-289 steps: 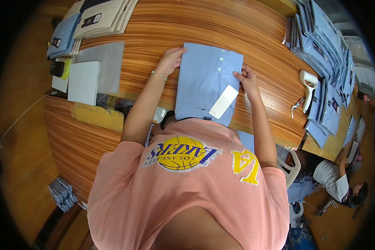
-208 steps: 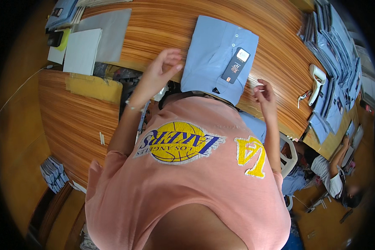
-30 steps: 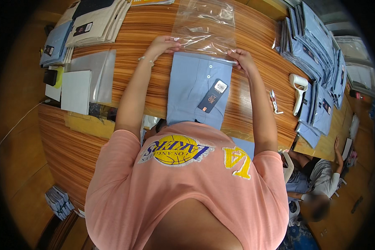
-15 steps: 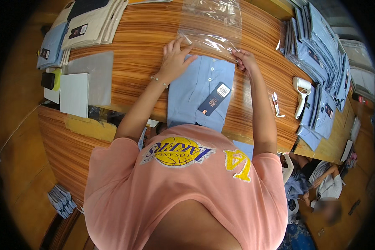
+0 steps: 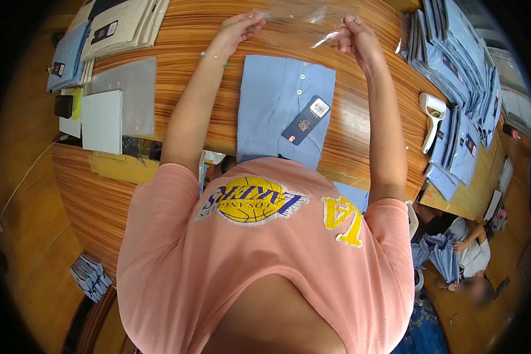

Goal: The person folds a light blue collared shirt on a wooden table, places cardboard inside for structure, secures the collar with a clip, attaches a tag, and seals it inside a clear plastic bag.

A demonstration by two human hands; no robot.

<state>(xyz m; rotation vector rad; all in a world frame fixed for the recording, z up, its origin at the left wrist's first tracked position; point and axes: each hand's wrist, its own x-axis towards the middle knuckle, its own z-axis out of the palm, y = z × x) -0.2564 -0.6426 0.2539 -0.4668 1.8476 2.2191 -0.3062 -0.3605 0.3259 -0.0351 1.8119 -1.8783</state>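
A clear plastic bag point(image 5: 301, 25) is stretched between my hands at the far side of the wooden table. Its left edge is pinched in my left hand point(image 5: 237, 34), its right edge in my right hand point(image 5: 360, 42). Both hands are beyond the folded light blue shirt point(image 5: 266, 100), which lies flat on the table close to my body. White buttons run down the shirt's front, and a dark blue hang tag point(image 5: 305, 123) rests on it. The bag's far part goes out of the picture at the top.
Bagged blue shirts point(image 5: 454, 65) are stacked at the right, with a white lint roller point(image 5: 432, 118) beside them. Beige garments point(image 5: 124, 29) and white cards point(image 5: 102, 121) on a clear sheet point(image 5: 138, 88) are at the left. A co-worker point(image 5: 472, 253) sits at lower right, handling blue cloth.
Both hands have moved farther away from me, lifting the bag's near edge off the table and away from the shirt. The shirt has stayed in place.
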